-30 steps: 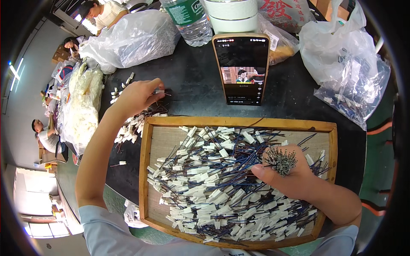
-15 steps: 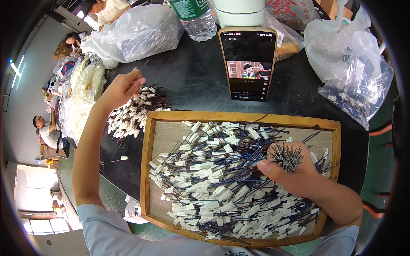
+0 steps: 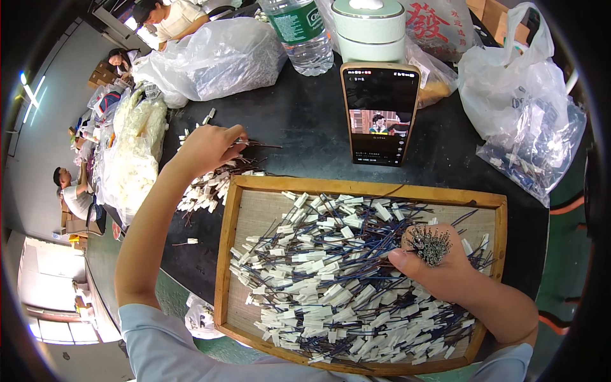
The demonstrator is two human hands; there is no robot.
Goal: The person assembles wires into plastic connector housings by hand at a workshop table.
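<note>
My right hand [image 3: 439, 270] is closed around an upright bundle of thin wires [image 3: 429, 245], whose metal-tipped ends point up. It rests over the right side of a wood-framed tray [image 3: 369, 188]. Many white plug connectors [image 3: 312, 258] with dark blue and brown wires lie spread in the tray. Beyond the tray's far left corner, my left hand [image 3: 213, 149] is over a pile of similar white connectors [image 3: 207, 194] on the black table. Its fingers are pinched, with dark wires [image 3: 261, 145] sticking out to the right; their connector ends are hidden by the hand.
A phone [image 3: 380, 114] stands upright behind the tray, leaning by a pale green cup [image 3: 369, 32]. Near it are a water bottle [image 3: 299, 38] and plastic bags [image 3: 210, 60], with another bag [image 3: 522, 108] at right. One loose connector [image 3: 191, 241] lies left of the tray. Other people sit farther left.
My left hand has moved right and turned over the connector pile, and dark wires now show at its fingertips. The view has shifted slightly. My right hand keeps its grip on the bundle.
</note>
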